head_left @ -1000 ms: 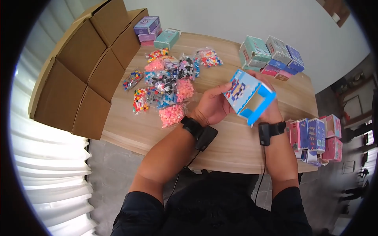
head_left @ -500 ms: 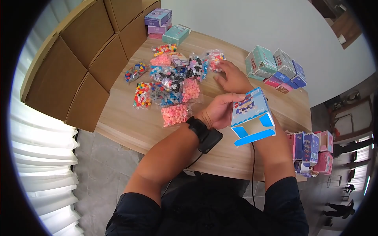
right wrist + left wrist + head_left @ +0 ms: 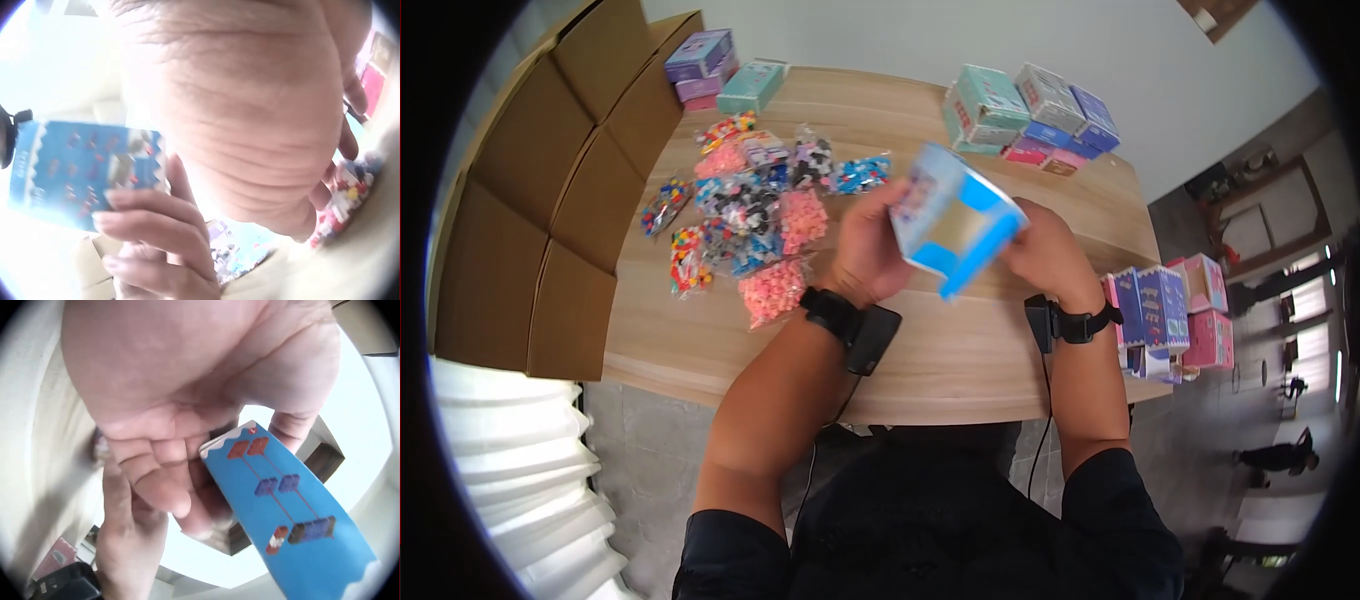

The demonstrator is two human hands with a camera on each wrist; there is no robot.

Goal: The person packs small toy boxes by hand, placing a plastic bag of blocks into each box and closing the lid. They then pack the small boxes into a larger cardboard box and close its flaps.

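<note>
Box pinched in my left grip (image 3: 872,245), its mouth facing about four o'clock, my right grip (image 3: 1050,250) at that side.
The box (image 3: 920,210) sat between two and three o'clock of my left palm, above the counter (image 3: 940,345), thumb and fingers closed on opposite sides; the left was the nearer hand. Its long axis, blurred from overhead, ran eleven to five in the left wrist view. My right fingers curled onto a bag (image 3: 347,203), hidden from overhead. I counted one box and one bag held; from the box, at least ten bags in a pile (image 3: 803,220) at nine, four cartons (image 3: 750,87) at ten.
</note>
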